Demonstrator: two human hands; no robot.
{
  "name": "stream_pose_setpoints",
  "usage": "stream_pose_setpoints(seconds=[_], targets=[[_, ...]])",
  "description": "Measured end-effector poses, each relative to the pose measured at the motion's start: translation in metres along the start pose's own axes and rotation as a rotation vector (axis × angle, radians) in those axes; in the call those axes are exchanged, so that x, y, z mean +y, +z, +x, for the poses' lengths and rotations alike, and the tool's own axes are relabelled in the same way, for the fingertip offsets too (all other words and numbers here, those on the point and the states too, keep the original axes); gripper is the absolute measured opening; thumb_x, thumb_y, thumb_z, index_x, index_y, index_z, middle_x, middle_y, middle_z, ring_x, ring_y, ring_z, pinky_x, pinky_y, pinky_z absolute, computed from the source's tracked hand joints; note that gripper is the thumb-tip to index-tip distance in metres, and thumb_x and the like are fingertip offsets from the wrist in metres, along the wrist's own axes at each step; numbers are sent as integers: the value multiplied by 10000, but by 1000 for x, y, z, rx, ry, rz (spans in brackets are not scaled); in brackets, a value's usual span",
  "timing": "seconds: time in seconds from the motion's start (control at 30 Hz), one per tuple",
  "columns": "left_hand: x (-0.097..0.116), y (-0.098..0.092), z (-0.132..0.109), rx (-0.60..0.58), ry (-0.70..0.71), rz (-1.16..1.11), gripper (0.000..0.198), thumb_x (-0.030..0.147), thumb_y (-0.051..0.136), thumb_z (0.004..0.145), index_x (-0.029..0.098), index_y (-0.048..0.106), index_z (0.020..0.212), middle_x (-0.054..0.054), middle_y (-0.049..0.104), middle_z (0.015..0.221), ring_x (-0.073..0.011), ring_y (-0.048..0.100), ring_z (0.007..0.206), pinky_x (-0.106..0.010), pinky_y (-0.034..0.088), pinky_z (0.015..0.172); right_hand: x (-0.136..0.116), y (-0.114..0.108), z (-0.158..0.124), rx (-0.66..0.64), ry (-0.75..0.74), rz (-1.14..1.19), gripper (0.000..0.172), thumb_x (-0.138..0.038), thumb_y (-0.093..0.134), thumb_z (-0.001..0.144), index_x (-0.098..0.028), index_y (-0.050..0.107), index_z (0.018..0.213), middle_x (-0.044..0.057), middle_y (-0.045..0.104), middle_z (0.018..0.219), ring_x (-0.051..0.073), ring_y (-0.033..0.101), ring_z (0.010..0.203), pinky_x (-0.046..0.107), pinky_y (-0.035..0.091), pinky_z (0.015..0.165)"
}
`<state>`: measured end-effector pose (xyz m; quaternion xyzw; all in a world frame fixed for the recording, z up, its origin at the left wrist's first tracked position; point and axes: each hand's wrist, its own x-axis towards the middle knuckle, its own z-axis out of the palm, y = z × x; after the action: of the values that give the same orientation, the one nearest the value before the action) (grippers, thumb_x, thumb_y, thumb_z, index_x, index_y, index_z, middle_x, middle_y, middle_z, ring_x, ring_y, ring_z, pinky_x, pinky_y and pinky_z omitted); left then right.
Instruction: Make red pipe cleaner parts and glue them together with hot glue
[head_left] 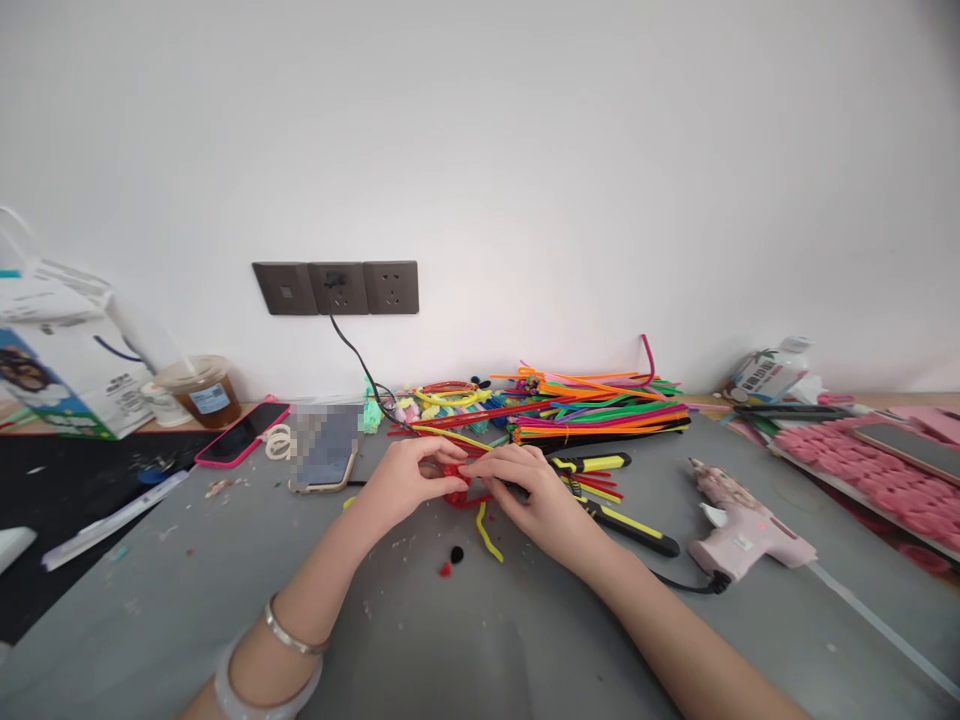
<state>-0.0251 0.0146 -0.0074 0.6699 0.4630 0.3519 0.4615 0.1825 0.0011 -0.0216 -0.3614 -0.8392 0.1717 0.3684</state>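
Between both hands, near the middle of the grey table, is a small red fuzzy piece. My left hand pinches it from the left, thumb below and fingers above. My right hand has its fingertips closed together at the piece's right side; what they grip there is too small to make out. A bent yellow pipe cleaner lies just below the hands. Nearer the front rest a black pompom and a little red one. Black-and-yellow pliers lie beside my right hand.
Bundles of coloured pipe cleaners lie along the wall. A pink glue gun is on the right, near pink fuzzy material. Two phones, one pink-cased and one pale-cased, and a drink cup stand or lie left.
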Motion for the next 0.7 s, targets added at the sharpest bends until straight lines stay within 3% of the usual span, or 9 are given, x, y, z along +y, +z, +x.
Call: stream_pose_setpoints(seconds=[0.7], targets=[[2,0,0,-12,5,15,280,258,767,727,173,719,989,-66,769,981,-227,713,921,-344,578,856,-1,-2,1,-10,-1,25,336,-113,458,940,-267,726,1073,71,741,994,231,663,949,408,458,866]])
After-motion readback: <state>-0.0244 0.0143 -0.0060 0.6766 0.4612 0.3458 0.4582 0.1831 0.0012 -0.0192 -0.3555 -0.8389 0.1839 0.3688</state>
